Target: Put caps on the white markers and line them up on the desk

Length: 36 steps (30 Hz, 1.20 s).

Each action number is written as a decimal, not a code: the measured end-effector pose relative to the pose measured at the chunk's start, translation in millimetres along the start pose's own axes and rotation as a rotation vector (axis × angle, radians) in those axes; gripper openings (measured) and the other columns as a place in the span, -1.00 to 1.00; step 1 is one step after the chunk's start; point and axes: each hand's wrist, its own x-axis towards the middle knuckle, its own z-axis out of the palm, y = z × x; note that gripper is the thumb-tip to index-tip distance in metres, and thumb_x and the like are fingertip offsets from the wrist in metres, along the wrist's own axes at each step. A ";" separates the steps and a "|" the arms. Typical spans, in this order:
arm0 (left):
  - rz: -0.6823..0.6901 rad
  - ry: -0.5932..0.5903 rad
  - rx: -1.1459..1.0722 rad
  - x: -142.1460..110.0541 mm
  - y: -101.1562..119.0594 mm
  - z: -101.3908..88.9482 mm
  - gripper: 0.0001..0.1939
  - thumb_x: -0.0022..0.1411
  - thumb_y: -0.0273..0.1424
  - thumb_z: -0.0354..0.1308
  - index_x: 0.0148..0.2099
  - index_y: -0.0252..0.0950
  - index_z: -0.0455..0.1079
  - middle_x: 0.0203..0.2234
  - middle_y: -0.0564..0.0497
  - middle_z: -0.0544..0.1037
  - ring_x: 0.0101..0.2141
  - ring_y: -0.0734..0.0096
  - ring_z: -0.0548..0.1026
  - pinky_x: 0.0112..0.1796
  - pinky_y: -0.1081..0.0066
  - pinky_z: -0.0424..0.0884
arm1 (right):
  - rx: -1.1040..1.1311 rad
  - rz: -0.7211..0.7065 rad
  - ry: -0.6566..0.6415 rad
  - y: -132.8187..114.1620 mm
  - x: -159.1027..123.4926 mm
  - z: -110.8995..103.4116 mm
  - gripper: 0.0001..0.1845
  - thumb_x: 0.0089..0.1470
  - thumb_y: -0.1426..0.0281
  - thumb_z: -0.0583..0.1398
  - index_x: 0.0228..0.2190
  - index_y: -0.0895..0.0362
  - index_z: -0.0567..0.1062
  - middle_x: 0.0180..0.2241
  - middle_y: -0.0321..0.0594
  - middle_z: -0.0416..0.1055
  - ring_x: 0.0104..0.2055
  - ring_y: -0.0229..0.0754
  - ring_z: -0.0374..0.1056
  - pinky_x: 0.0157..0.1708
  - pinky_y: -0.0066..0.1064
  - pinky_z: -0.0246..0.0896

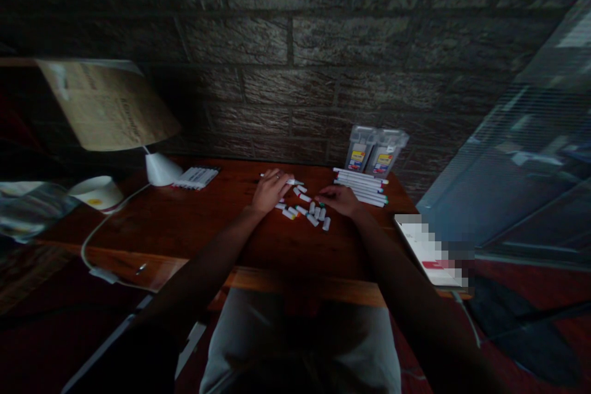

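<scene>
My left hand [271,189] is closed around a white marker [295,182], whose tip end pokes out to the right past the fingers. To the right, my right hand [340,199] has its thumb and fingers brought together at the edge of a loose pile of marker caps [313,220]. Whether a small cap sits in that pinch is too dark to make out. The caps are short and white with coloured ends, several of them scattered on the wooden table [221,221] between and in front of both hands.
A row of white markers [362,188] lies beyond my right hand, before two clear plastic cases [369,151] against the brick wall. More markers [198,177] lie left, near a lamp [161,169] and paper cup [98,192]. A blurred flat white object [427,249] rests at the right edge.
</scene>
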 end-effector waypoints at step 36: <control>-0.331 -0.153 -0.414 -8.1 -29.4 19.5 -0.81 0.24 -0.25 0.15 -0.19 -0.24 0.49 -0.26 0.02 0.64 -0.20 0.33 0.58 -0.08 0.41 0.43 | -0.090 0.009 0.001 -10.8 -1.6 -2.0 -0.77 0.15 0.20 0.24 -0.29 0.03 0.66 -0.30 -0.29 0.63 -0.25 -0.15 0.52 -0.23 -0.38 0.33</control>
